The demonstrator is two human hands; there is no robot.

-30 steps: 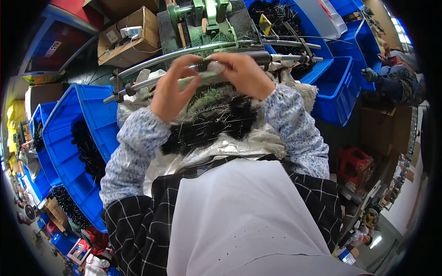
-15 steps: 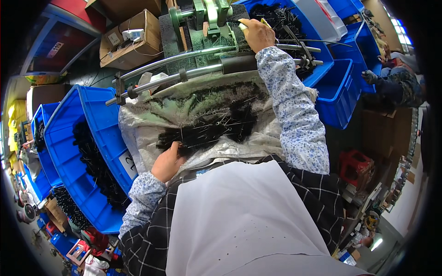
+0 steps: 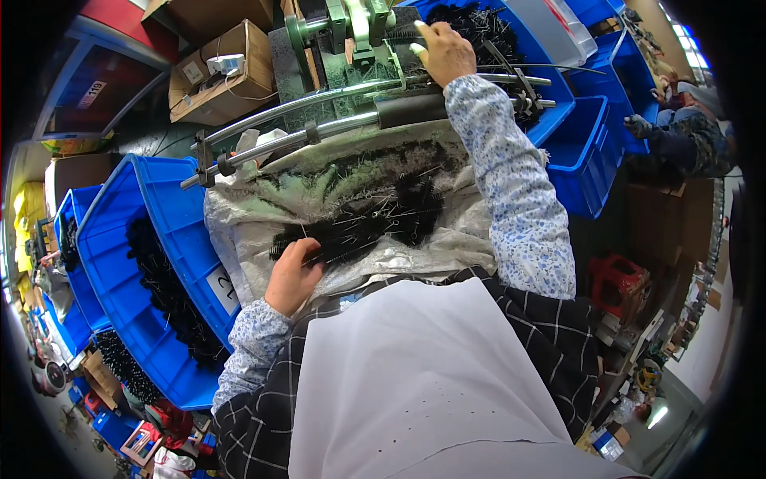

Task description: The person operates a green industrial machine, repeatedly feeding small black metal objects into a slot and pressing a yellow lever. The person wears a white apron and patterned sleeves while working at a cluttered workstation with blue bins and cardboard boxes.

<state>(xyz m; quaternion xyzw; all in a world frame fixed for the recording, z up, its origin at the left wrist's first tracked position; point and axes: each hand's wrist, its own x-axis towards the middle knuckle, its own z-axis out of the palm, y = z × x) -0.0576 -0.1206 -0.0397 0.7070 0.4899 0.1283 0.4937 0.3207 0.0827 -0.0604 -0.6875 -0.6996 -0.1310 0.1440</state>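
Observation:
A heap of black wire brushes (image 3: 359, 227) with thin metal stems lies on a whitish woven sack (image 3: 467, 227) across my lap. My left hand (image 3: 292, 275) rests at the heap's near left end, thumb and fingers apart over the bristles; no brush shows clearly gripped. Beyond the sack, a green machine (image 3: 363, 56) stands on a dusty base. At its right side, my right hand (image 3: 448, 54) is raised with thumb and forefinger apart, pale covers on the tips. A dark brush (image 3: 404, 33) sits in the machine just left of those fingertips.
Two metal rails (image 3: 319, 132) run across between machine and sack. Blue bins (image 3: 171, 199) with black brushes stand at left; another brush-filled bin (image 3: 554, 120) is at far right. A cardboard box (image 3: 227, 76) sits at back left. Another person (image 3: 690, 144) is at far right.
My right thumb and forefinger have parted from their pinch beside the machine. My left hand has shifted slightly up onto the brushes, its fingers spread more.

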